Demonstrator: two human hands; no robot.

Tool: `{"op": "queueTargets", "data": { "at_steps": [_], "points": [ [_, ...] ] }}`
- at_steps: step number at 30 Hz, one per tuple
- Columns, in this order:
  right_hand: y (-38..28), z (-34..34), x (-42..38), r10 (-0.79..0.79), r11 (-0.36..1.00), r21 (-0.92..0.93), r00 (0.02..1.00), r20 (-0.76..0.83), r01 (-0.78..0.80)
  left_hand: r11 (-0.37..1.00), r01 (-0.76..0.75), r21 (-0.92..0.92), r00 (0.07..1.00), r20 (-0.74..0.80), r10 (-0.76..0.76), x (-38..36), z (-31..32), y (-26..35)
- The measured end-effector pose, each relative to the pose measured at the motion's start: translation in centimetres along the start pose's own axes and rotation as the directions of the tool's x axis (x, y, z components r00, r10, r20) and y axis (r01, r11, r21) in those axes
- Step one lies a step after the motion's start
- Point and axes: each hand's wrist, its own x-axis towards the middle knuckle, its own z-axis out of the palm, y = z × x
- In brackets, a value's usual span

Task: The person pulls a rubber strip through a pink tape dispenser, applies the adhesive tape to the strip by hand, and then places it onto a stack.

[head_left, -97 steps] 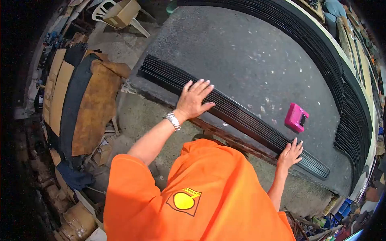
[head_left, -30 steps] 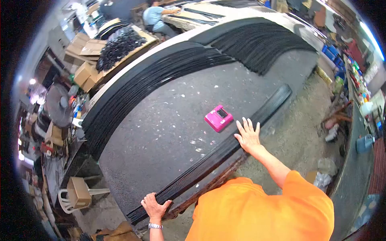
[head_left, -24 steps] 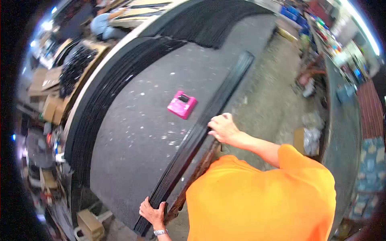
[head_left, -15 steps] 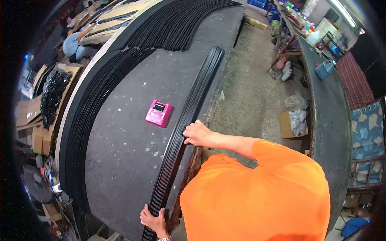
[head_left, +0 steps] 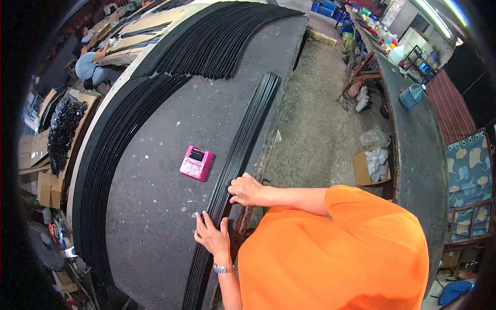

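Observation:
A long bundle of thin black strips (head_left: pixel 250 126) lies along the near edge of the dark table (head_left: pixel 150 206). My right hand (head_left: pixel 247 189) is closed around the bundle's near side at about its middle, thumb toward my left hand. Just below it, my left hand (head_left: pixel 212 236), with a metal watch at the wrist, rests on top of the strips with fingers spread. Beyond the bundle sits a pink box-like device (head_left: pixel 197 164) with a dark window.
Rows of black strips (head_left: pixel 206 41) cover the table's far side and curve down its left. Across a concrete aisle stands another dark table (head_left: pixel 421 155) with a blue-grey jug (head_left: pixel 412 96). A carton (head_left: pixel 364 168) holds plastic bags. A person (head_left: pixel 89 67) works at the far left.
My left hand has slid up along the bundle toward my right hand, and its fingers are now spread. The right hand stays at the bundle's middle. The view has shifted slightly.

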Motion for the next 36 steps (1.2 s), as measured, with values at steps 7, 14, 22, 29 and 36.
{"op": "queueTargets", "data": {
  "at_steps": [7,14,22,29,36],
  "points": [
    [5.4,-1.6,-0.4,-0.211,0.977,-0.007,0.968,-0.135,0.212,0.992,-0.002,0.124,0.998,-0.056,0.009,1.2,1.5,1.9],
    [21.8,-8.5,0.7,-0.020,0.991,-0.136,0.968,-0.250,-0.014,0.939,0.221,0.263,0.968,0.062,-0.245,1.6,2.8,4.0],
    [37.1,-15.7,1.9,0.326,0.921,-0.077,0.863,-0.386,-0.382,0.802,0.524,0.286,0.848,-0.085,-0.524,2.8,6.3,9.6],
    [43.0,-18.4,5.3,0.437,0.876,0.023,0.774,-0.459,-0.482,0.798,0.533,0.282,0.844,-0.110,-0.525,2.3,7.4,8.8],
    [44.6,-19.0,6.3,0.556,0.831,0.270,0.744,-0.370,-0.487,0.797,0.536,0.278,0.842,-0.108,-0.529,2.5,7.0,9.2]
  ]
}}
